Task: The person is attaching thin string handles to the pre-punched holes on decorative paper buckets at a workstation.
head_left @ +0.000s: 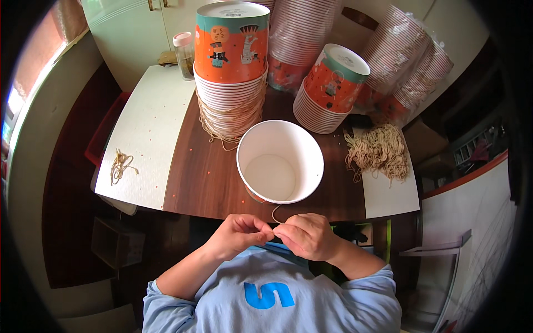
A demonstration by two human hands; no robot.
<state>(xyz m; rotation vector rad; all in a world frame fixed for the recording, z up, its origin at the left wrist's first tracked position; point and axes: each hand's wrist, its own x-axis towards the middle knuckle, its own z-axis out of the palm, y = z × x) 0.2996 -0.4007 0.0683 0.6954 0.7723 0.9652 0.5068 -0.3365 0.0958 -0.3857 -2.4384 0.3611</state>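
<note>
Dark wood forms the table [205, 177], seen from above, with the hands held just off its near edge. Fingertips of the left hand [240, 234] and right hand [307, 236] are pinched together where they meet, and a thin beige string [275, 213] is gripped between them; how it is wound there is hidden by the fingers. From the pinch the string curves up to the rim of an open white bucket [280, 161], which lies tilted on the table just beyond the hands, its printed outside mostly out of sight. Behind it, a tall stack [230, 72] of upturned orange buckets is draped with string loops, and a shorter leaning stack [327, 91] is seen to its right. A pile of cut strings [377, 151] rests on a white sheet at the right, a small tangle [121, 165] on a white board at the left. Bagged stacks [408, 69] at the back are cut off by the rim.
</note>
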